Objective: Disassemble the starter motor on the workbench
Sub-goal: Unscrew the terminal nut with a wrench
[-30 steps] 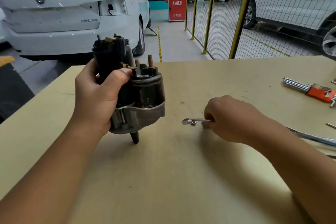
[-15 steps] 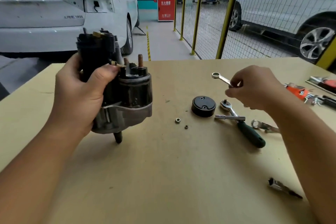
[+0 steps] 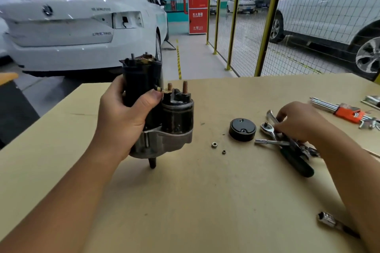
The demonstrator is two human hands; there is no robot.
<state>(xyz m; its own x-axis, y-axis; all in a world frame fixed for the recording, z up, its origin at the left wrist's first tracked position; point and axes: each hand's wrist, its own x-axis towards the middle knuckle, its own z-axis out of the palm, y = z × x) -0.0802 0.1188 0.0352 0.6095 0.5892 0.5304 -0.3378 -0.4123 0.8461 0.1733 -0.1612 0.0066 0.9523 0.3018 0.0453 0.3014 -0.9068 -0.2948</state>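
1. Starter motor (image 3: pixel 160 113) is held upright near the middle of the workbench (image 3: pixel 185 201), a bit toward the left edge, with its shaft tip pointed down at the board. Whether the tip actually touches can't be made out.
2. It's gripped by the left hand (image 3: pixel 125 117), fingers wrapped round the black body and the thumb laid across the front, right beside the two copper studs on the smaller cylinder.
3. A black round cap (image 3: pixel 242 129) is laid flat on the bench to the right of the motor, well apart from it.
4. Two small nuts (image 3: pixel 214 145) are seen between the motor and the cap, slightly toward the near edge, one bigger than the other.
5. The right hand (image 3: pixel 298 123) is lowered onto a pile of tools toward the right edge. Its fingers are curled down around the shank of a wrench (image 3: pixel 271 116), whose head sticks out past the fingertips.
6. A ratchet (image 3: pixel 287 148) with a dark green handle is lying just below that hand, with an extension bar (image 3: pixel 267 141) crossed over it.
7. A set of hex keys (image 3: pixel 345 113) in an orange holder is parked by the right edge, further back.
8. A lone socket (image 3: pixel 327 220) is left near the front right corner.
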